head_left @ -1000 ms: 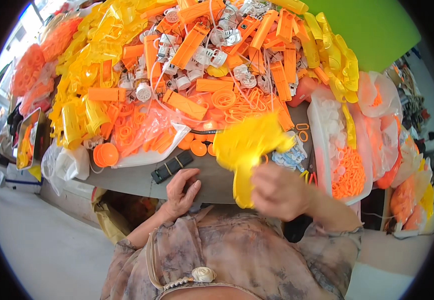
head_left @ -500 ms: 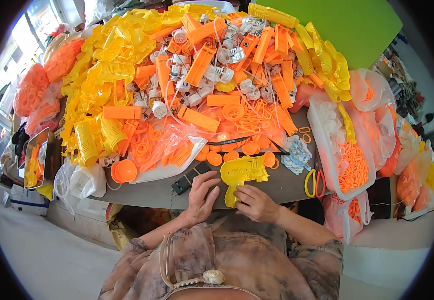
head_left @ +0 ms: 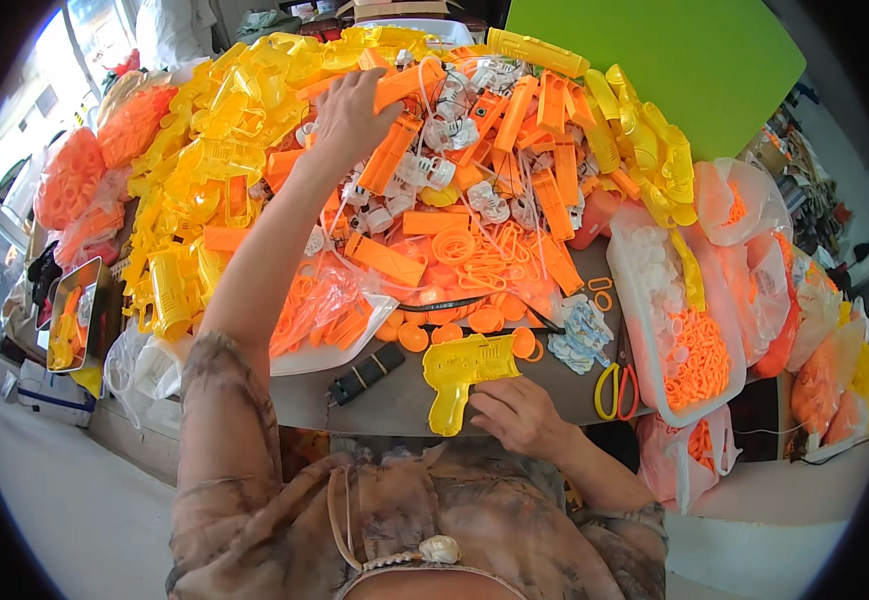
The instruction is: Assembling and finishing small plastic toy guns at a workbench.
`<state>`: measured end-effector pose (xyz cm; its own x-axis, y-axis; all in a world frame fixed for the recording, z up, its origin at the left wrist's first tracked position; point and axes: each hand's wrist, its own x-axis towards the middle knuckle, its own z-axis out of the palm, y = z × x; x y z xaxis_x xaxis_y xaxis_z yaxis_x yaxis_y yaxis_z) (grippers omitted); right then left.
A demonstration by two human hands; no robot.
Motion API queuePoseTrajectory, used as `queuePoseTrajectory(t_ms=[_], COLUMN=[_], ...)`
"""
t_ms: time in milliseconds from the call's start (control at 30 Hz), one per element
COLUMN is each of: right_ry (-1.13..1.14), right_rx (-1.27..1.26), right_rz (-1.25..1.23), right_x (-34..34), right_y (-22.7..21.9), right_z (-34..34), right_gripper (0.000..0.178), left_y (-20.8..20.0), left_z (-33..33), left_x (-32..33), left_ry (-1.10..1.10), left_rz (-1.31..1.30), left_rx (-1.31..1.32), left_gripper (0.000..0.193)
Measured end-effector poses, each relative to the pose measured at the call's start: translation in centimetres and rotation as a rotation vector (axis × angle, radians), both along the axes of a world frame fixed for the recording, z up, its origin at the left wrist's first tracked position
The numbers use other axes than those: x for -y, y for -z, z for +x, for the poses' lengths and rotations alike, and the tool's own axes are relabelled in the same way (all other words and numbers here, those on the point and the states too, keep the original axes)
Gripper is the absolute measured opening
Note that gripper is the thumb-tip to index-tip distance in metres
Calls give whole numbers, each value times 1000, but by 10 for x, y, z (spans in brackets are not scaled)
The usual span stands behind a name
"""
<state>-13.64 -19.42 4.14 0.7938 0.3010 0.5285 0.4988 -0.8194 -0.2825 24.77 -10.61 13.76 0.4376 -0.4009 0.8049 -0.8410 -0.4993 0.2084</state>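
A yellow plastic toy gun shell half (head_left: 470,362) lies near the front edge of the table, its handle towards me. My right hand (head_left: 525,415) rests at that handle, fingers bent and pressed against its right edge. Stretched far forward, my left hand (head_left: 348,118) is over the heap, fingers apart, on or just above the parts. Directly beside it is a long orange plastic housing (head_left: 410,84); whether the fingertips touch it I cannot tell. White motor-like parts (head_left: 425,172) with thin wires lie mixed among more orange housings (head_left: 390,155).
Yellow shells (head_left: 225,160) heap up at the left. Orange rings (head_left: 455,245) and discs lie in front. A dark block (head_left: 367,373), scissors (head_left: 617,390) and a crumpled blue-white cloth (head_left: 582,335) sit near the front edge. A white tub (head_left: 655,290) of orange links stands right.
My left hand has left the toy gun shell and reached forward to the heap. My right hand stays by the shell's handle. The whole view has shifted slightly.
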Motion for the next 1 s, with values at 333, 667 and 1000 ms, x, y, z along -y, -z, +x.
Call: queuePoseTrajectory(t_ms=[333, 667, 1000], right_ry=[-24, -15, -32], right_rx=[10, 62, 100], right_rz=[96, 118, 100], right_x=[15, 22, 28], right_y=[2, -5, -17], right_z=[7, 11, 28], right_gripper=[33, 30, 28], left_y=[-24, -97, -136], left_z=[25, 11, -25], left_x=[34, 35, 16], left_ry=[-82, 85, 171], left_rz=[447, 66, -312], left_rx=[-162, -72, 3], left_gripper=[52, 43, 31])
